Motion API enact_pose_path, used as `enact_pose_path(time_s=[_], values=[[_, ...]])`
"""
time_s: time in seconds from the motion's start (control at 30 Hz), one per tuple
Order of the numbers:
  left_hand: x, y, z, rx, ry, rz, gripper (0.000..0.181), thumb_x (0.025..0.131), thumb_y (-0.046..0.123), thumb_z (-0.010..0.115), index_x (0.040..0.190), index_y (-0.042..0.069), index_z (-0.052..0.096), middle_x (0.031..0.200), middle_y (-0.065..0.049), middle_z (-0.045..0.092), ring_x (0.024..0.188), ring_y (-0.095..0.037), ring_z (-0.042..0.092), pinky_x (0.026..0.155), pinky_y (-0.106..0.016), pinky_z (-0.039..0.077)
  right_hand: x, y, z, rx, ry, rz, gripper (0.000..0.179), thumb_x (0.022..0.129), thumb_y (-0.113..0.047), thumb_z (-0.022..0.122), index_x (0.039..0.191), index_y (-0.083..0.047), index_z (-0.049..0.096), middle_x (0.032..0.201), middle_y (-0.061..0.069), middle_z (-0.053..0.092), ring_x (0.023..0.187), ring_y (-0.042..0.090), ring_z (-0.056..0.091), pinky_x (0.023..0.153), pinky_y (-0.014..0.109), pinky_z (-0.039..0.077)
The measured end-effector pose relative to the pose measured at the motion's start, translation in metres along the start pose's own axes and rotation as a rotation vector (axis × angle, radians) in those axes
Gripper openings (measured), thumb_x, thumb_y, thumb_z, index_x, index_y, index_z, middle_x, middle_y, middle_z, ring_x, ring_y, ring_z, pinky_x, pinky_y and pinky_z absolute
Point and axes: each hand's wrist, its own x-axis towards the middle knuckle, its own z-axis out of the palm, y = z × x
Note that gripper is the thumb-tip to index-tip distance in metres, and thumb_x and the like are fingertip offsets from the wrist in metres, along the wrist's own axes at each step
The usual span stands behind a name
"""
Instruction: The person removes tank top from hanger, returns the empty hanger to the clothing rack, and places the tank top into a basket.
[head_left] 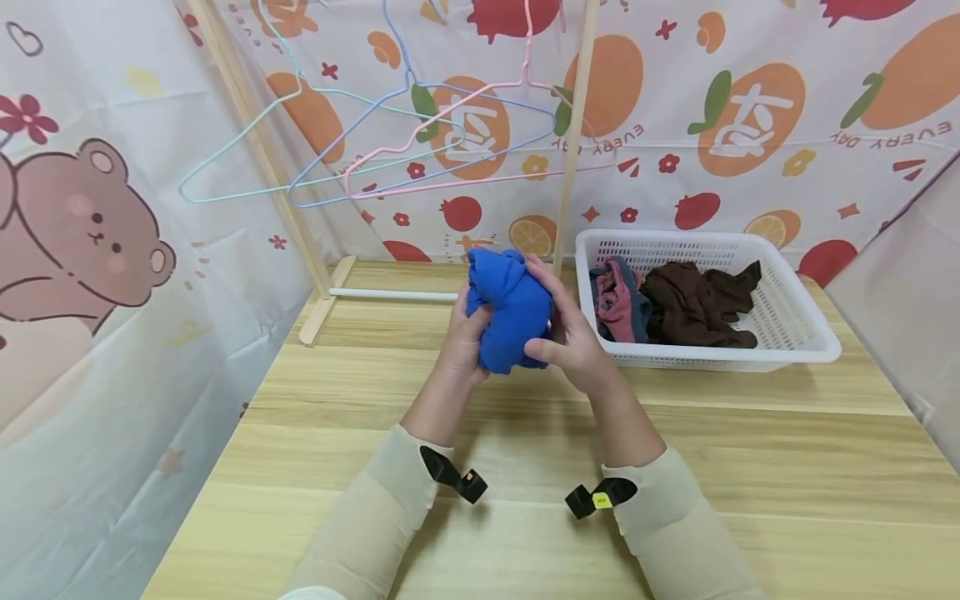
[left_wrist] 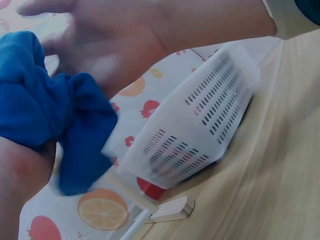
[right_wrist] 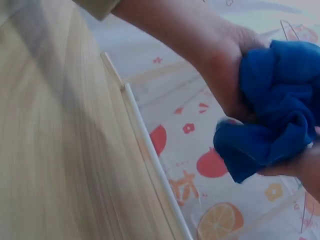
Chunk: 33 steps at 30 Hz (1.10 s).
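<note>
A bunched blue cloth [head_left: 513,308] is held up over the table between both hands, its folds crumpled into a loose bundle. My left hand [head_left: 467,337] grips it from the left, thumb across its front and the other fingers mostly hidden behind it. From the other side my right hand [head_left: 573,337] holds the bundle, with its thumb at the lower edge and its fingers along the upper right. In the left wrist view an end of the blue cloth [left_wrist: 85,135] hangs down below the hands. The right wrist view shows the blue cloth [right_wrist: 280,110] between both hands too.
A white perforated basket [head_left: 806,333] stands at the back right, holding a dark brown garment [head_left: 690,304] and a pink and grey-blue one [head_left: 621,300]. Behind my hands is a wooden rack [head_left: 573,142] with green, blue and pink hangers [head_left: 480,179] and a white lower bar [head_left: 390,294].
</note>
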Motion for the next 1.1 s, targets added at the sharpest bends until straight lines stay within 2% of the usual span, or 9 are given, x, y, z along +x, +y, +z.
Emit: enact_pose_path(time_s=[0.07, 0.2, 0.33, 0.43, 0.53, 0.67, 0.77, 0.93, 1.1], values=[[-0.002, -0.002, 0.002, 0.044, -0.047, -0.004, 0.107, 0.072, 0.059, 0.080, 0.155, 0.023, 0.023, 0.152, -0.008, 0.036, 0.131, -0.027, 0.040, 0.112, -0.052, 0.033, 0.000, -0.001, 0.001, 0.069, 0.023, 0.083, 0.106, 0.075, -0.066, 0.073, 0.157, -0.027, 0.019, 0.163, -0.002, 0.015, 0.147, 0.029, 0.022, 0.113, 0.061, 0.026], [-0.005, -0.007, 0.008, 0.211, -0.109, 0.048, 0.079, 0.084, 0.027, 0.067, 0.152, 0.016, 0.029, 0.147, -0.010, 0.042, 0.127, -0.025, 0.044, 0.109, -0.050, 0.037, -0.001, 0.002, -0.003, 0.301, 0.051, 0.153, 0.109, 0.073, -0.056, 0.080, 0.157, -0.030, 0.016, 0.160, 0.002, 0.020, 0.141, 0.031, 0.028, 0.109, 0.049, 0.036], [-0.007, -0.010, 0.011, 0.475, -0.069, 0.182, 0.063, 0.085, 0.011, 0.064, 0.144, 0.010, 0.040, 0.137, -0.011, 0.052, 0.122, -0.024, 0.050, 0.106, -0.049, 0.041, -0.003, 0.006, -0.010, 0.465, -0.013, 0.190, 0.095, 0.079, -0.045, 0.080, 0.154, -0.024, 0.025, 0.149, 0.002, 0.037, 0.129, 0.020, 0.042, 0.103, 0.032, 0.043], [-0.010, -0.011, 0.013, 0.659, -0.055, 0.307, 0.054, 0.085, 0.008, 0.065, 0.135, 0.004, 0.046, 0.127, -0.015, 0.057, 0.114, -0.027, 0.054, 0.100, -0.049, 0.046, -0.006, 0.008, -0.015, 0.492, -0.043, 0.229, 0.070, 0.082, -0.045, 0.078, 0.137, -0.017, 0.042, 0.121, -0.002, 0.056, 0.104, 0.011, 0.055, 0.087, 0.024, 0.049], [-0.012, -0.012, 0.016, 0.828, -0.053, 0.441, 0.046, 0.085, 0.010, 0.067, 0.127, 0.001, 0.051, 0.120, -0.019, 0.056, 0.110, -0.030, 0.050, 0.093, -0.047, 0.047, -0.007, 0.006, -0.019, 0.476, -0.033, 0.243, 0.052, 0.086, -0.040, 0.075, 0.122, -0.015, 0.048, 0.102, -0.002, 0.061, 0.088, 0.010, 0.059, 0.076, 0.024, 0.052], [-0.011, -0.014, 0.017, 1.003, -0.035, 0.572, 0.043, 0.085, 0.016, 0.066, 0.125, 0.003, 0.054, 0.121, -0.018, 0.055, 0.116, -0.033, 0.041, 0.094, -0.049, 0.043, -0.005, 0.002, -0.019, 0.410, 0.030, 0.194, 0.041, 0.090, -0.013, 0.063, 0.127, -0.013, 0.046, 0.109, 0.004, 0.061, 0.095, 0.016, 0.061, 0.080, 0.029, 0.055], [-0.010, -0.016, 0.018, 1.023, -0.085, 0.594, 0.051, 0.088, 0.015, 0.062, 0.134, 0.000, 0.046, 0.128, -0.019, 0.053, 0.122, -0.033, 0.043, 0.102, -0.049, 0.041, -0.003, 0.000, -0.017, 0.316, 0.146, 0.151, 0.048, 0.086, 0.002, 0.059, 0.131, -0.011, 0.050, 0.113, 0.006, 0.062, 0.099, 0.020, 0.061, 0.084, 0.032, 0.055], [-0.007, -0.021, 0.021, 0.962, -0.211, 0.536, 0.054, 0.096, 0.011, 0.053, 0.144, -0.002, 0.032, 0.136, -0.019, 0.044, 0.124, -0.028, 0.046, 0.110, -0.041, 0.039, -0.005, 0.000, -0.018, 0.008, 0.380, 0.111, 0.047, 0.081, 0.002, 0.071, 0.126, -0.009, 0.060, 0.117, 0.004, 0.065, 0.104, 0.023, 0.060, 0.089, 0.033, 0.051], [-0.006, -0.019, 0.023, 0.903, -0.262, 0.459, 0.066, 0.097, 0.010, 0.053, 0.154, 0.007, 0.022, 0.153, -0.012, 0.035, 0.133, -0.024, 0.043, 0.105, -0.041, 0.045, -0.006, -0.004, -0.033, -0.263, 0.521, 0.096, 0.048, 0.079, -0.006, 0.078, 0.124, -0.009, 0.063, 0.120, 0.007, 0.064, 0.102, 0.021, 0.057, 0.088, 0.035, 0.047]])
